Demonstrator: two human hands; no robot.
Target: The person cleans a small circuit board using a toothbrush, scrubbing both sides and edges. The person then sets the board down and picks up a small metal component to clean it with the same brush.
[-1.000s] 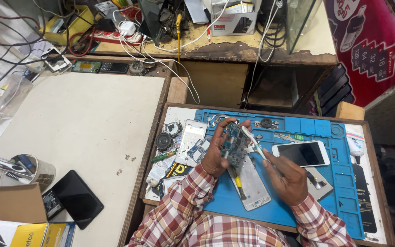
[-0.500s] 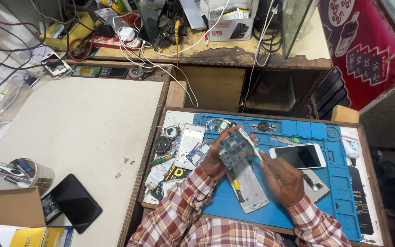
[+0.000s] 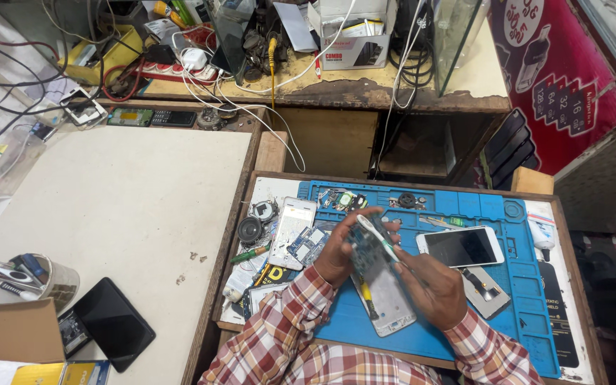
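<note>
Blue repair mat (image 3: 507,285) under both hands, white phone (image 3: 460,247) just right of the fingers, opened phone (image 3: 386,303) below them, left hand (image 3: 336,253) fingers curled around circuit board (image 3: 366,251), right hand (image 3: 433,285) pinching white toothbrush (image 3: 376,234) against that board.

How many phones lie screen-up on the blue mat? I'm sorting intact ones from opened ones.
1: a white phone with a dark screen, on the blue mat right of the right hand. The opened phone below the hands shows its insides. Others may be hidden.
</note>
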